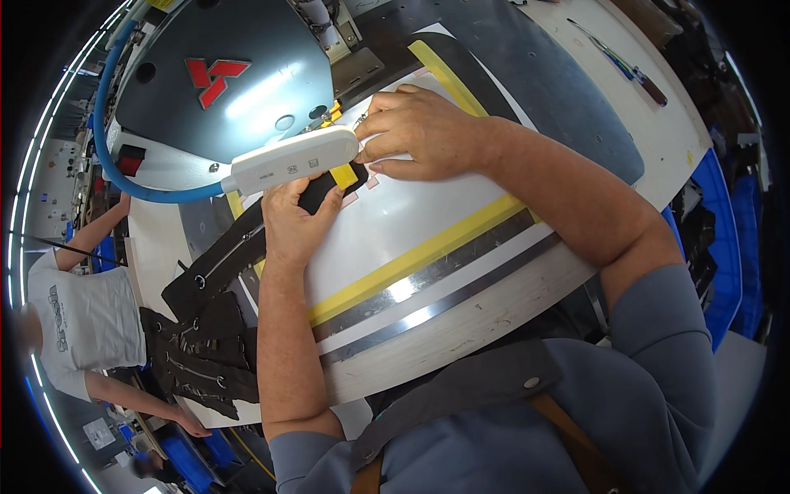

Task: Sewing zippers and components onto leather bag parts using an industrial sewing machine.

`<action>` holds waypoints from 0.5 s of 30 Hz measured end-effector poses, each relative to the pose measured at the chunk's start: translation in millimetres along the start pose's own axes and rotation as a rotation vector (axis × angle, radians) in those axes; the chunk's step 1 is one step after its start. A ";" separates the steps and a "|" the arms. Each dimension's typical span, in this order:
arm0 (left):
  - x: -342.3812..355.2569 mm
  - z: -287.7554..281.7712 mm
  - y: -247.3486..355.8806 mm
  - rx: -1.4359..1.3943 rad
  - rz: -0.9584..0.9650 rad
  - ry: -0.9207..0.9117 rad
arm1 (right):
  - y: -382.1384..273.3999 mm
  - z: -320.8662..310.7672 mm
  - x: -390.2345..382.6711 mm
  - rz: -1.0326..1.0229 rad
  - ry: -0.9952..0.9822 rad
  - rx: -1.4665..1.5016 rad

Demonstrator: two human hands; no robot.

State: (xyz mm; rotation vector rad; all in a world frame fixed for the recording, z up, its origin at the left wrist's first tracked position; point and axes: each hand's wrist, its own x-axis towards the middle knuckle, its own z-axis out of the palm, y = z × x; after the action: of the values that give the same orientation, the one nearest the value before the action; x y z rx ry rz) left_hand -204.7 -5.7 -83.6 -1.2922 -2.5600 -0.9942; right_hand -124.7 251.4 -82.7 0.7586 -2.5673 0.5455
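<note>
A sewing machine (271, 41) with a grey-green head and a red emblem stands in front of me. A white lamp (284, 160) on a blue flexible arm (99, 123) covers part of the stitching area. My left hand (300, 218) grips a black fabric piece (222, 255) with a zipper and metal rings, thumb by a yellow part (343, 175) at the lamp's edge. To the right of the lamp, my right hand (420, 132) has bent fingers drawn together near the needle area. Its fingertips are partly hidden, so what they hold cannot be made out.
Yellow tape (420, 259) edges a white sheet (411, 222) on the table. More black zippered pieces (197, 354) hang at the left table edge. Tweezers and a screwdriver (650, 86) lie at the far right, above a blue bin (724, 239). A person (90, 321) works at left.
</note>
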 end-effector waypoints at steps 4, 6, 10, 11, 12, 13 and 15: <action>0.7 5.8 -1.2 0.022 0.071 0.070 | 0.2 0.4 -0.8 -0.013 0.004 -0.002; 0.8 7.1 -2.1 0.037 0.062 0.081 | -0.4 0.5 -1.2 -0.024 0.017 -0.026; 1.9 6.8 -1.3 0.040 0.080 0.075 | -1.1 0.5 -1.0 -0.017 -0.002 -0.025; 1.8 6.2 -0.4 0.069 0.049 0.038 | -1.3 0.7 -0.7 -0.020 0.000 -0.031; 2.0 6.0 0.9 0.100 0.017 0.004 | -1.3 0.8 -0.7 -0.018 0.005 -0.037; 2.2 5.6 2.1 0.093 0.021 -0.001 | -1.5 1.1 -0.1 -0.019 0.000 -0.040; 2.5 5.6 5.1 0.096 0.006 0.018 | -1.6 1.6 0.5 -0.013 0.020 -0.057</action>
State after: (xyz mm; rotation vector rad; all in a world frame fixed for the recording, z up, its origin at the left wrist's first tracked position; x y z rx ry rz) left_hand -201.4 1.5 -84.4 -1.2602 -2.5549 -0.8664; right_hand -124.6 249.1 -83.4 0.7466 -2.5461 0.4717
